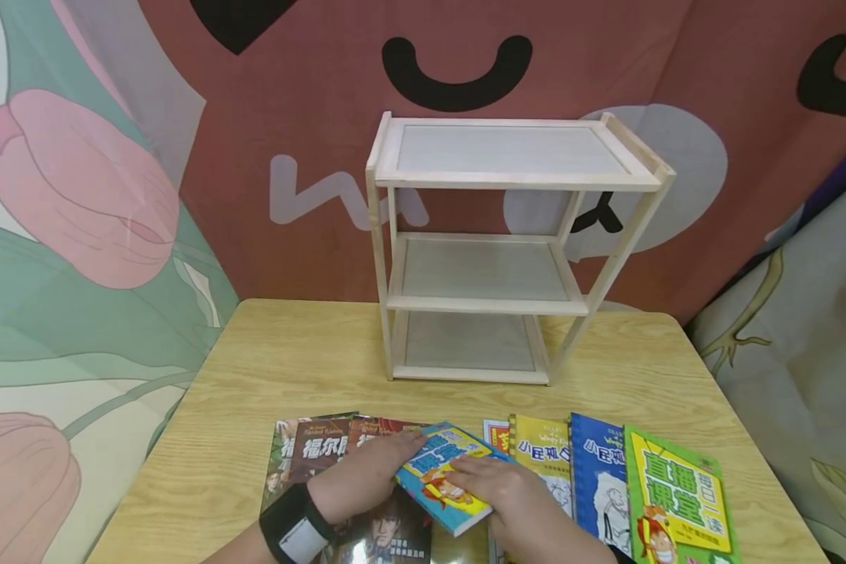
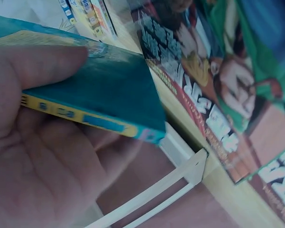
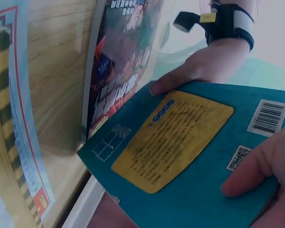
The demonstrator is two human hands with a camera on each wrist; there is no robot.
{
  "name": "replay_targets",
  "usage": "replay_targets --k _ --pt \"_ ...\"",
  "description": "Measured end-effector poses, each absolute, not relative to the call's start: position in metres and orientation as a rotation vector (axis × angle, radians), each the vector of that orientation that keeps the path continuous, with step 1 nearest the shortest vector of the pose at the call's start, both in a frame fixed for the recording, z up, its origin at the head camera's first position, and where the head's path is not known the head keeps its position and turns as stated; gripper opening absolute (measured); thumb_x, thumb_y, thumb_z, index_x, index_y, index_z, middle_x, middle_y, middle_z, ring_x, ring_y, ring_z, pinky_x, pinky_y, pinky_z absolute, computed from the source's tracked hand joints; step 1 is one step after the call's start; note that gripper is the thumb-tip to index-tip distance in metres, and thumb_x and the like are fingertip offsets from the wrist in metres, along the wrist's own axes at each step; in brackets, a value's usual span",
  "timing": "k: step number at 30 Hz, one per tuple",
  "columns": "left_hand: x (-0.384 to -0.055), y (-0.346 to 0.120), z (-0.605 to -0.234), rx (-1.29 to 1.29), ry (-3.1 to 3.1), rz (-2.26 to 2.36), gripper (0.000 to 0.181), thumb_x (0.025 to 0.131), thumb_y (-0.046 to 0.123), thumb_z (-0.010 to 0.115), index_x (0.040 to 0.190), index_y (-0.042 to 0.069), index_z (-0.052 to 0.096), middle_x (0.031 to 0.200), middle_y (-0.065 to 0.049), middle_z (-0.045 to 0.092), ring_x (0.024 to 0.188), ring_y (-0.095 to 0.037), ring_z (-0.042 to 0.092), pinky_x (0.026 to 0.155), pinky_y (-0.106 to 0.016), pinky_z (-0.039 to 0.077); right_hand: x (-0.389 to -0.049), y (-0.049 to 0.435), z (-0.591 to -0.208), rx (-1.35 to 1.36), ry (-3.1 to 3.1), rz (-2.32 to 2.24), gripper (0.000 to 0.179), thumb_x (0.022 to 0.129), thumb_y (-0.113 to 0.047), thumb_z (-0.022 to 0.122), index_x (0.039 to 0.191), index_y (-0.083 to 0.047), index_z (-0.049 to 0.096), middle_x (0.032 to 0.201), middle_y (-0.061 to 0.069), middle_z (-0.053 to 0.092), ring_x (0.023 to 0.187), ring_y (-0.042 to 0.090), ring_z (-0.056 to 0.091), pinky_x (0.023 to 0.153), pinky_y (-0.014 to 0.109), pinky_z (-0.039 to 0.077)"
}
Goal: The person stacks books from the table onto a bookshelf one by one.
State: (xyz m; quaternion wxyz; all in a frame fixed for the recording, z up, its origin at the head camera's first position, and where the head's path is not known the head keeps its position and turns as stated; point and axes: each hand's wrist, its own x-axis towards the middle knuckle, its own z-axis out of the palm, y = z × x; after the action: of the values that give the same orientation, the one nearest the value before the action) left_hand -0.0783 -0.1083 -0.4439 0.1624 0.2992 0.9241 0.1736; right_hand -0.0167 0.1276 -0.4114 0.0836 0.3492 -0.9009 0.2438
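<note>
A teal-blue book (image 1: 440,450) with a cartoon child on its front is held up over the table between both hands. My left hand (image 1: 374,474) pinches its left edge, thumb (image 2: 52,66) on the teal back cover and fingers on the other face. On the right edge, my right hand (image 1: 511,493) grips it as well; its thumb lies on the back cover (image 3: 213,204), near the barcode. Under and beside the left hand lie overlapping dark brown comic-style books (image 1: 324,446). Near the right hand are a yellow book (image 1: 546,450), a blue book (image 1: 599,478) and a green-and-yellow book (image 1: 687,493).
A pale wooden rack (image 1: 486,305) with three bare shelf levels stands at the back of the wood-grain table (image 1: 289,352). Behind it hangs a printed cloth (image 1: 310,86). A red-and-white book edge (image 1: 495,433) shows beside the yellow book.
</note>
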Motion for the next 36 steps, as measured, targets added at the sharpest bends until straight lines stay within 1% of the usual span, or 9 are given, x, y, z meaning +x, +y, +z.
replay_targets --k 10,16,21,24,27,29,32,34,36 --pt "-0.081 -0.117 -0.445 0.953 2.647 0.746 0.042 0.095 0.017 0.053 0.137 0.023 0.051 0.133 0.004 0.057 0.121 -0.014 0.055 0.097 -0.036 0.048 -0.023 0.144 -0.404 1.048 -2.755 0.929 0.05 0.084 0.006 0.059 0.124 -0.022 0.064 0.126 -0.007 0.063 0.114 0.017 0.061 0.089 0.044 0.052" --pt "-0.078 -0.12 -0.428 1.103 2.81 0.69 0.044 0.085 0.004 0.063 0.126 0.02 0.062 0.121 0.006 0.065 0.104 -0.009 0.063 0.081 -0.029 0.055 -0.028 0.159 -0.398 0.951 -2.82 0.995 0.043 0.089 -0.013 0.063 0.126 -0.034 0.06 0.127 -0.016 0.06 0.114 0.016 0.061 0.087 0.045 0.053" --pt "-0.073 -0.117 -0.409 1.246 3.067 0.539 0.049 0.072 -0.004 0.063 0.113 0.022 0.07 0.106 0.008 0.071 0.083 -0.004 0.067 0.055 -0.018 0.049 -0.032 0.172 -0.387 0.906 -2.853 0.956 0.066 0.078 0.007 0.064 0.128 -0.036 0.058 0.127 -0.016 0.059 0.115 0.02 0.06 0.085 0.044 0.054" --pt "-0.07 -0.114 -0.399 1.293 3.206 0.475 0.045 0.07 -0.003 0.065 0.106 0.024 0.073 0.1 0.009 0.073 0.081 -0.005 0.069 0.052 -0.019 0.05 -0.034 0.177 -0.378 0.933 -2.888 0.904 0.079 0.067 0.014 0.063 0.13 -0.033 0.057 0.129 -0.011 0.059 0.117 0.023 0.059 0.085 0.045 0.054" --pt "-0.067 -0.109 -0.389 1.344 3.306 0.462 0.037 0.071 -0.002 0.07 0.098 0.022 0.074 0.094 0.008 0.074 0.077 -0.004 0.069 0.055 -0.02 0.053 -0.034 0.18 -0.369 0.936 -2.952 0.83 0.072 0.072 0.005 0.068 0.132 -0.031 0.055 0.13 -0.004 0.06 0.117 0.025 0.059 0.082 0.043 0.055" --pt "-0.065 -0.104 -0.383 1.383 3.368 0.422 0.027 0.072 -0.006 0.067 0.08 0.02 0.072 0.074 0.008 0.071 0.057 0.002 0.059 0.047 -0.016 0.047 -0.035 0.182 -0.363 0.938 -3.008 0.776 0.064 0.078 -0.001 0.067 0.134 -0.03 0.055 0.131 0.0 0.059 0.118 0.027 0.058 0.079 0.038 0.055" --pt "-0.063 -0.096 -0.374 1.412 3.481 0.286 0.033 0.066 -0.013 0.055 0.056 0.017 0.049 0.047 0.011 0.042 0.043 0.002 0.024 0.037 -0.012 0.021 -0.038 0.184 -0.353 0.937 -3.099 0.706 0.053 0.083 -0.007 0.063 0.133 -0.025 0.056 0.131 0.004 0.06 0.115 0.026 0.06 0.068 0.027 0.051" --pt "-0.061 -0.091 -0.368 1.399 3.526 0.17 0.038 0.063 -0.013 0.053 0.053 0.018 0.033 0.047 0.009 0.022 0.048 -0.003 0.01 0.041 -0.014 0.008 -0.039 0.183 -0.348 0.94 -3.151 0.659 0.048 0.085 -0.008 0.061 0.131 -0.022 0.058 0.129 0.004 0.061 0.112 0.023 0.062 0.062 0.023 0.045" --pt "-0.059 -0.088 -0.364 1.381 3.533 0.109 0.041 0.065 -0.01 0.06 0.052 0.019 0.033 0.049 0.011 0.019 0.048 -0.003 0.009 0.042 -0.014 0.005 -0.041 0.182 -0.343 0.926 -3.186 0.623 0.045 0.086 -0.005 0.057 0.129 -0.018 0.06 0.127 0.004 0.062 0.1 0.015 0.065 0.057 0.02 0.042"
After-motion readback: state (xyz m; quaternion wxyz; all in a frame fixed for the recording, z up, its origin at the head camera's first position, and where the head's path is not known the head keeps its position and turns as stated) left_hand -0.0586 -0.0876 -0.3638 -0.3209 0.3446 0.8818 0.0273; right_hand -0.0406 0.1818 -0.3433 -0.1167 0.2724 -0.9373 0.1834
